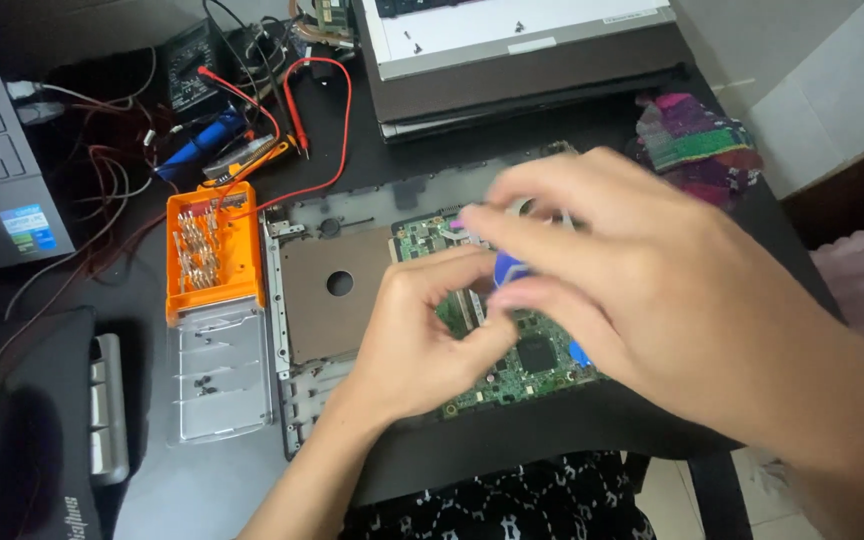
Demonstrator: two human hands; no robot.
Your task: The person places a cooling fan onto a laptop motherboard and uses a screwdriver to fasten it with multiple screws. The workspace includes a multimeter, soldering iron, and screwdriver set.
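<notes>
Head view: left hand (422,335) and right hand (642,290) fingertips pinched on blue-handled tool (508,268) above green circuit board (522,365). Best: keep tool upright, steady, light pressure.

Glossy green circuit board (527,365) in a matt grey plastic laptop shell (352,215) (orange plastic bit case (214,250), shiny metal bits).

— What does the work sit on?
— A dark tabletop (202,490), matte black, filling most of the view.

— And past its edge?
— At two o'clock a pale wall (832,80) meets a dark brown furniture edge (852,195). At five o'clock a strip of light tiled floor (667,500) shows.

— How is the light?
— Soft and even, with faint shadows on the tabletop.
</notes>
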